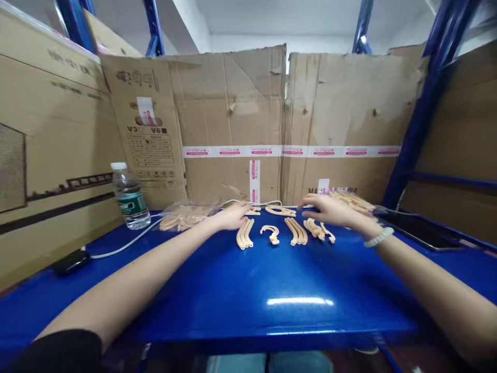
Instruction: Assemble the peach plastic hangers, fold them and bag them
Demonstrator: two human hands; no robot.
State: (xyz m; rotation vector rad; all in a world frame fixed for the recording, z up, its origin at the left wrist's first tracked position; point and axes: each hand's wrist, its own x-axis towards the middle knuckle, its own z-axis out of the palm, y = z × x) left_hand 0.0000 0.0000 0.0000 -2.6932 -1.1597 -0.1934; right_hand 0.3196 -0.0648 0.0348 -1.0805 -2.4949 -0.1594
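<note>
Black sleeve (64, 352) nearest the lens, beige pieces (297, 231) laid out at mid-frame

Sleeve fills the lower left corner; bare arms reach in from lower left and lower right. Step in hand, by judgement: arranging or sorting the small pieces, which lie in groups across the centre of the frame on a blue tabletop (240, 290).

Left hand (232, 215), centre: fingers stretched forward, roughly together, near the far end of the left bundle (244, 235). Blurred; cannot tell whether they touch or pinch anything. Right hand (330, 208), right of centre: thumb and fingers spread apart, nothing visible between them, close to the right bundle and a tangled piece (316, 229).

Next move, by judgement, calls for a light fingertip pinch: pieces are slim, low and close to their neighbours.

Materials: both bundles show rounded, slightly bowed strips lying side by side, apparently smooth and matte. Between them, a hooked piece (274, 237) with a lumpy end; behind it, a flattened loop (280, 211). Substance unclear. Crinkled clear plastic (186, 215) at left centre covers more beige shapes. Tabletop is glossy, with a white glare streak low in the frame. Creased, taped cardboard (233, 124) stands across the back.
</note>
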